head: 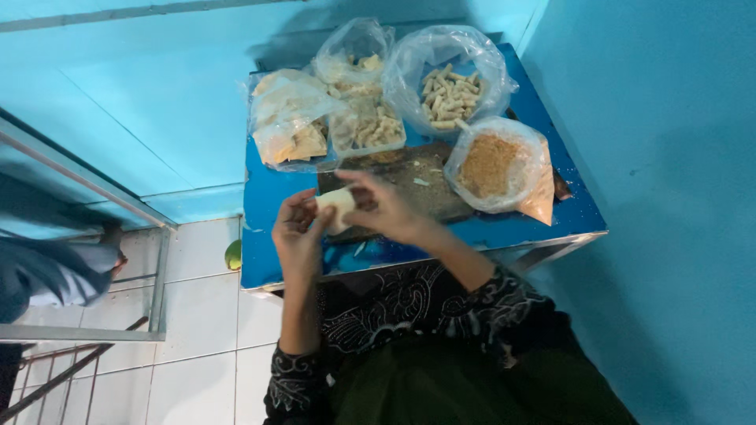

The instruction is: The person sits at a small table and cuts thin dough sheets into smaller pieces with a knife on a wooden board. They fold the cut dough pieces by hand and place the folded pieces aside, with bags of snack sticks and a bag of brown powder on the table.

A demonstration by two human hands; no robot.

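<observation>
A pale, soft piece of dough or wrapper (337, 206) is held between both my hands above the near part of a small blue table (579, 212). My left hand (298, 234) cups it from the left with fingers curled. My right hand (386, 206) pinches its top and right side. Just behind my hands lies a dark wooden cutting board (425, 177) with a few crumbs on it.
Clear plastic bags crowd the table's far side: breadcrumbs (496, 167), finger-shaped rolls (450, 96), flat folded pastries (290, 126) and more pieces (362, 94). Blue walls close in right and behind. A green fruit (233, 255) lies on the white tiled floor; a metal frame (161, 271) stands left.
</observation>
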